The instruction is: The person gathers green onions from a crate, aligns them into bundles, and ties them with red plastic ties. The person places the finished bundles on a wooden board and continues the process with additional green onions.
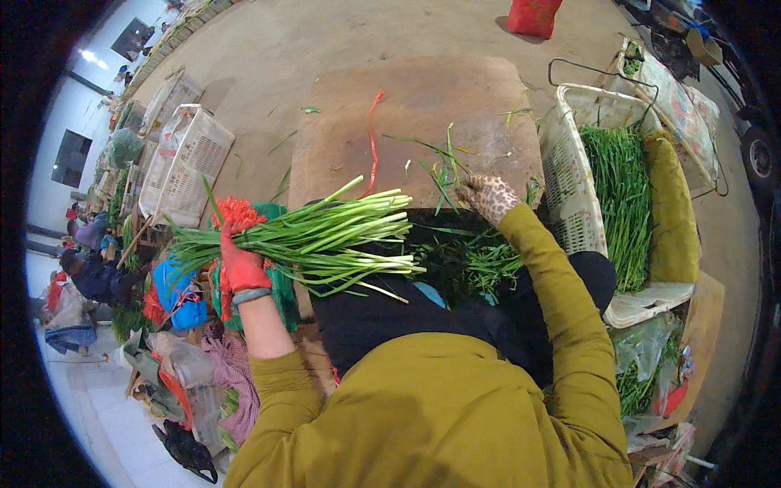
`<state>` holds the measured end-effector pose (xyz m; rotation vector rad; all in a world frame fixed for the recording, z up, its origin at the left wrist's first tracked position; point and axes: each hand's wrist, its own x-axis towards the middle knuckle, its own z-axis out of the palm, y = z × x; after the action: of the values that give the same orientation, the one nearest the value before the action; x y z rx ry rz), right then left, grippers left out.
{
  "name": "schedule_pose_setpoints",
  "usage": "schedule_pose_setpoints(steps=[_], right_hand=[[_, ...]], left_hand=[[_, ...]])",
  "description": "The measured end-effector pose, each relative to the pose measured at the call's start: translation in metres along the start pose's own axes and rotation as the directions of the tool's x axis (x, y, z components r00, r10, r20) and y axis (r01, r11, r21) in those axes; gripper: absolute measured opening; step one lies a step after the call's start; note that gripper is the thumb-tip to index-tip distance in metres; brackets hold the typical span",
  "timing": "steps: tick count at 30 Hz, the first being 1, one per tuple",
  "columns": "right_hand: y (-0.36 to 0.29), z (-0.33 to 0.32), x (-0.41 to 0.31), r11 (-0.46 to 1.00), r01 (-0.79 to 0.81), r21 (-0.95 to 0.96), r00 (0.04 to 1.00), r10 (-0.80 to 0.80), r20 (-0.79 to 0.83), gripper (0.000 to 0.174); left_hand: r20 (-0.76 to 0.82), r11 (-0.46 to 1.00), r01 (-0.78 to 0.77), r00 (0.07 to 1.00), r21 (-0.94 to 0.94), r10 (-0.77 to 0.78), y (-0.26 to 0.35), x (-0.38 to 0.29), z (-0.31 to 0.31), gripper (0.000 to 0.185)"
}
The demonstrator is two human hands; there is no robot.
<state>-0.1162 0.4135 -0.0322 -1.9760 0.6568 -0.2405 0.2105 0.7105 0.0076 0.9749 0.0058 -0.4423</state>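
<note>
My left hand [241, 262], in a red glove, is closed around the leafy part of a bunch of chive-like greens [341, 235]. Their pale stem ends point right across my lap, while the leaf tips spread left. My right hand [488, 198], in a leopard-print glove, is at the near right edge of a wooden board [341, 152]. Loose green leaves [444, 174] lie at its fingertips; whether the fingers grip any is unclear. A red tie strip [372, 137] lies lengthwise on the board. Leaf scraps [488, 268] are heaped on the dark cloth over my lap.
To the right stands a white plastic crate [576, 177] of upright greens [619, 201], a mustard cloth [671, 207] along its side. Red ties [238, 213] and a blue bundle [180, 296] sit at left. White crates [192, 161] and a person [100, 277] are farther left.
</note>
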Motion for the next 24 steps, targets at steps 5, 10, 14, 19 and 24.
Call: schedule_pose_setpoints(steps=[5,10,14,19,24], right_hand=[[-0.007,0.040,-0.021,0.957,-0.003,0.289,0.946,-0.091,0.312,0.064],[-0.010,0.098,-0.008,0.938,-0.038,0.344,0.944,-0.080,0.322,0.038],[-0.010,0.052,-0.017,0.898,0.330,0.290,0.941,-0.288,-0.178,0.023],[-0.019,-0.020,-0.060,0.800,-0.293,0.524,0.938,0.135,0.318,0.041],[-0.040,0.006,-0.037,0.912,0.321,-0.256,0.939,-0.342,-0.039,0.056]], left_hand=[[-0.088,0.995,-0.054,0.994,0.081,0.062,-0.003,0.000,0.003,0.021],[0.023,0.997,0.047,0.999,-0.063,-0.045,0.002,0.006,-0.003,0.022],[-0.043,1.000,0.031,0.999,-0.001,-0.031,0.000,0.007,-0.008,0.021],[-0.048,1.000,0.014,0.999,-0.016,-0.015,-0.004,0.010,-0.012,0.021],[-0.027,0.999,0.007,1.000,-0.037,-0.008,-0.005,0.006,-0.011,0.022]])
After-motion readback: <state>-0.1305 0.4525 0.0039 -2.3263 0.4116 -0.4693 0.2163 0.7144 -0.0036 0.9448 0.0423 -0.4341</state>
